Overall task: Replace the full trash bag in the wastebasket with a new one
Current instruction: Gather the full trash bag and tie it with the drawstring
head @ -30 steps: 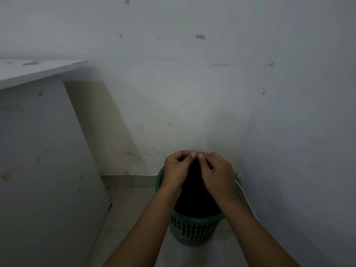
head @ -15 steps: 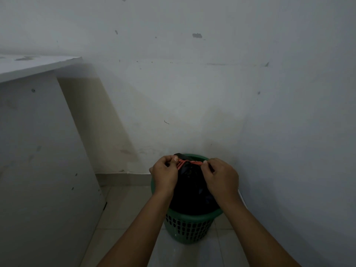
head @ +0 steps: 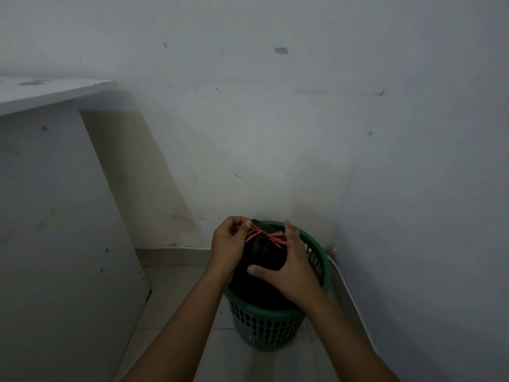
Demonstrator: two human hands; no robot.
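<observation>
A green perforated wastebasket [head: 265, 328] stands on the floor in the corner. A full black trash bag [head: 261, 253] bulges out of its top, with a red drawstring [head: 265, 235] crossing over the gathered neck. My left hand [head: 230, 245] pinches the left end of the red drawstring at the bag's top. My right hand [head: 292, 264] lies spread against the right side of the bag, thumb across its front, and the string's right end runs to its fingers.
A white cabinet [head: 55, 216] with a flat top stands close on the left. White walls meet right behind the basket. A thin white cable [head: 348, 290] runs down along the right wall. Pale floor tiles [head: 179, 312] show between cabinet and basket.
Both hands had pinched the drawstring ends and pulled them apart. My right hand has since opened and dropped onto the bag's side; the left still pinches the string.
</observation>
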